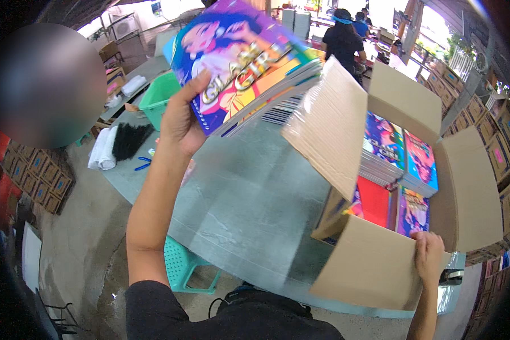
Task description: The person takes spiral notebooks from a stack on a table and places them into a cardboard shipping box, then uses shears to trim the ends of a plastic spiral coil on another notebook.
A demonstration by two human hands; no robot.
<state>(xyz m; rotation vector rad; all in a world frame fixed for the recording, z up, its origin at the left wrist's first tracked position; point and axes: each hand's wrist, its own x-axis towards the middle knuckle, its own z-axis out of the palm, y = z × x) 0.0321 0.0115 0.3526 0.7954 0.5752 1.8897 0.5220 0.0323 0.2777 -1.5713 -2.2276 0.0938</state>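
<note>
Left of the open carton (445, 198), raised over the table (238, 187), a bundle of bright-covered books (243, 71) hangs tilted in my left hand (187, 124). I pinch it by its near corner: my thumb presses on the top cover, and my other fingers are out of sight, underneath as far as I can judge. The loose edges on the side toward the carton droop and part a little. My right hand (429, 252) is curled over the carton's near edge by the right corner, fingertips inside, next to the near flap (374, 266), which hangs outward; I cannot tell how hard it grips.

Within the carton, at its far side, two stacks (384, 136) (419, 161) stand taller than the near ones, where a red book (374, 201) lies on the left and a lower pile (413, 209) on the right. Beyond the carton's left flap (334, 124), another stack (281, 111) rests on the table.

I judge the step to be a one-handed carry of the bundle beside the steadied carton; whether it is bound in or out, I cannot tell. Lowering it among those piles would call for levelling it, squaring its edges and clearing the left flap, which stands between.
</note>
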